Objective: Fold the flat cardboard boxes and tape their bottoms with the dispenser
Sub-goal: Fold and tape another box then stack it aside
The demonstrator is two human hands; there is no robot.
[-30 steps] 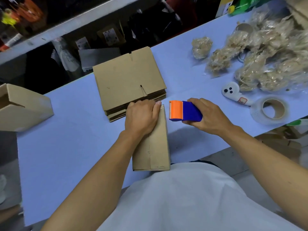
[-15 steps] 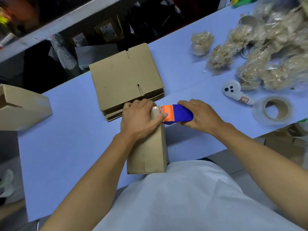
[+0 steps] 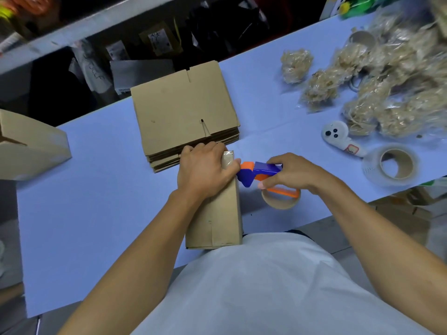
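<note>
Cardboard box [image 3: 215, 213] under left hand [image 3: 203, 170]; right hand [image 3: 295, 174] grips dispenser [image 3: 260, 174].

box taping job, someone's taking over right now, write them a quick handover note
Left hand: grips the far end of the folded box, which lies at the near table edge.
Right hand: holds the tape dispenser, its nose at the box's right side by the far end.
Done: tape shows on the box's far end; another folded box sits far left.
Left: finish this strip, then fold and tape the flat stack. Spare tape roll on the right.
</note>
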